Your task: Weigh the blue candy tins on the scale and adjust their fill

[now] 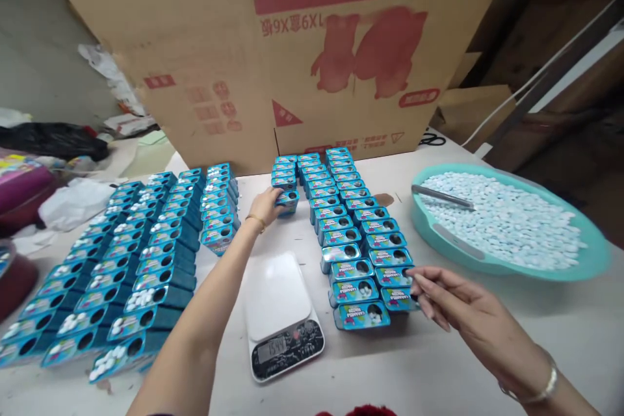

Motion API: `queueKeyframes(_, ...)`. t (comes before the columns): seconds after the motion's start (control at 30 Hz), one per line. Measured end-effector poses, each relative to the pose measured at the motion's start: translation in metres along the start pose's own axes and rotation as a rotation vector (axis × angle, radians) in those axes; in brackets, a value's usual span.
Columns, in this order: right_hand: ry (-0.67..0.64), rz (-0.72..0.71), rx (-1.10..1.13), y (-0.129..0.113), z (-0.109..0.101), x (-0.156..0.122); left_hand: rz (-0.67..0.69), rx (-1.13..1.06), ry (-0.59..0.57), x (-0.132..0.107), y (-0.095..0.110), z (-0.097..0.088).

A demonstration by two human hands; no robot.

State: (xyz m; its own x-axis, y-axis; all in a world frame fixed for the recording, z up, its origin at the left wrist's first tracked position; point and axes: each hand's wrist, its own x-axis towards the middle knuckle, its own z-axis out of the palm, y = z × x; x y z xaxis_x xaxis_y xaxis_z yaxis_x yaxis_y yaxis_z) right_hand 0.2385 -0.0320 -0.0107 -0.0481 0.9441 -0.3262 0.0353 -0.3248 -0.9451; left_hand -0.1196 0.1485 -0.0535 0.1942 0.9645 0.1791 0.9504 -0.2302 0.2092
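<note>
My left hand point(266, 205) reaches far forward and is closed on a small blue box point(288, 199) at the near end of a short row of like boxes. My right hand point(451, 302) hovers with its fingers loosely extended beside the near right corner of a block of several blue boxes point(358, 244); its fingertips touch or nearly touch one box and hold nothing. A white kitchen scale point(280, 312) with a lit display sits between my arms. On the left lie several rows of the same blue boxes point(131, 266), some showing white tablets.
A teal basin point(595, 260) full of pale tablets, with a metal tool point(441, 196) lying in it, stands at the right. A big cardboard carton point(273, 52) stands behind the boxes. Bags and clutter lie at the far left. Scissors point(431, 139) lie by the carton.
</note>
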Motion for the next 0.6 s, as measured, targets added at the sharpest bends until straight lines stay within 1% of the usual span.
queueKeyframes(0.07, 0.017, 0.04, 0.034, 0.002, -0.002, 0.0, -0.023, 0.039, 0.034, 0.01, 0.0, 0.003)
queueKeyframes(0.13, 0.026, 0.089, 0.065, 0.003, -0.002, 0.0, -0.05, 0.076, 0.078, 0.003, -0.001, -0.001)
queueKeyframes(0.2, 0.03, 0.139, 0.092, 0.003, -0.002, 0.0, -0.079, 0.105, 0.122, -0.017, -0.002, -0.012)
queueKeyframes(0.33, -0.011, 0.207, 0.153, 0.004, 0.005, 0.004, -0.175, 0.215, 0.221, -0.085, -0.013, -0.039)
queueKeyframes(0.37, -0.035, 0.212, 0.17, 0.004, 0.008, 0.004, -0.201, 0.263, 0.223, -0.102, -0.017, -0.043)
queueKeyframes(0.43, -0.099, 0.205, 0.205, 0.005, 0.016, 0.004, -0.234, 0.359, 0.185, -0.13, -0.026, -0.045)
queueKeyframes(0.47, -0.137, 0.197, 0.222, 0.005, 0.019, 0.002, -0.242, 0.396, 0.161, -0.14, -0.029, -0.044)
queueKeyframes(0.53, -0.208, 0.18, 0.239, 0.003, 0.02, 0.0, -0.232, 0.436, 0.129, -0.152, -0.034, -0.043)
queueKeyframes(0.6, -0.215, 0.137, 0.227, 0.001, 0.012, 0.002, -0.184, 0.434, 0.13, -0.155, -0.032, -0.047)
